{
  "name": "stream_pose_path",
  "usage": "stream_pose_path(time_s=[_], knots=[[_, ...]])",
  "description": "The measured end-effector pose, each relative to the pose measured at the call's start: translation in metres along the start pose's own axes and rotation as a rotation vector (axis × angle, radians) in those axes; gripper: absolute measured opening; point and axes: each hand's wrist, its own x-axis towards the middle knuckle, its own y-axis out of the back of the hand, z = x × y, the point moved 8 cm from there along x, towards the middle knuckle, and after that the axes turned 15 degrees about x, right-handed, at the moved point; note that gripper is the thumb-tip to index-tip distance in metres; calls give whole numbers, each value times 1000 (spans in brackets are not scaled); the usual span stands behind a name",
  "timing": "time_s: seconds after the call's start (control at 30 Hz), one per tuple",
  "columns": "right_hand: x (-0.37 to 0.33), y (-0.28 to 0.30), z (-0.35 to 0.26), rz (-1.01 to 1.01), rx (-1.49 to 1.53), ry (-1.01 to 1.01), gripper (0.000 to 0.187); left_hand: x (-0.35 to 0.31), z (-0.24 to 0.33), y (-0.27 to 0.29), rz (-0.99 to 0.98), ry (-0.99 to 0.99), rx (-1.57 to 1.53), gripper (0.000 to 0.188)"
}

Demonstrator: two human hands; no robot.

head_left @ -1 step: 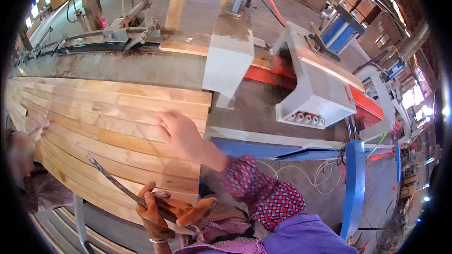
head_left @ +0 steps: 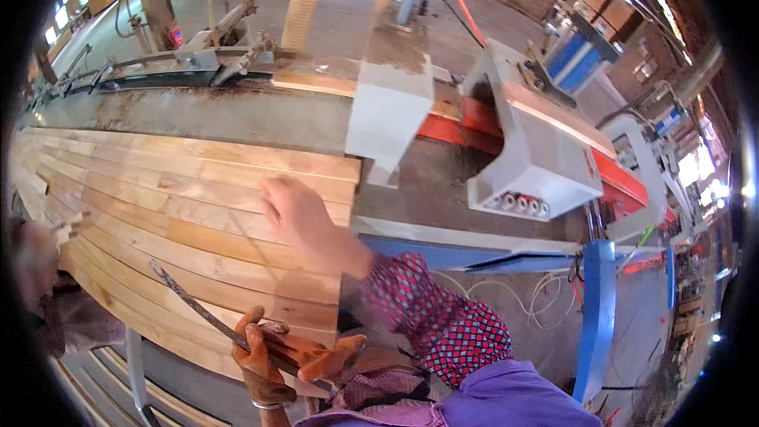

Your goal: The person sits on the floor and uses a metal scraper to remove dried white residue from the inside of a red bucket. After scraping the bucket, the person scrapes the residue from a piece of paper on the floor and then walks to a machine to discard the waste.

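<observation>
My bare right hand (head_left: 294, 212) is over the right part of a panel of pale wooden strips (head_left: 213, 225), laid side by side. Its fingers are loosely bent and slightly blurred, with nothing visible in them; whether they touch the wood I cannot tell. Lower down, my left hand (head_left: 259, 357), in an orange-brown work glove, is closed around a thin, dark, slightly curved rod (head_left: 194, 304). The rod's worn tip points up and left over the strips. More orange glove material (head_left: 332, 357) bulges beside this hand; whether it is a second glove I cannot tell.
Another person's blurred hand (head_left: 69, 229) is at the panel's left edge. Beyond the strips runs a grey machine bed (head_left: 213, 111). White machine housings (head_left: 387, 115) stand at its right, with a blue post (head_left: 597, 320) nearer. Pale hoses (head_left: 514, 300) lie on the floor.
The whole view has shifted slightly, so the machine sits a little further right. Both my hands keep nearly the same pose, the left still holding the rod.
</observation>
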Motion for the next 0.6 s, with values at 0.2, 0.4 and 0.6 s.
stream_pose_path(time_s=[0.2,0.4,0.6], knots=[[129,-57,116,-43,-245,-206,22,22,-27,15,94,10,25,40],[215,-43,213,-20,-553,-270,45,19,-33,8,115,139,-144,35],[253,8,272,-60,-719,-560,78,19,-77,34,126,39,-60,38]])
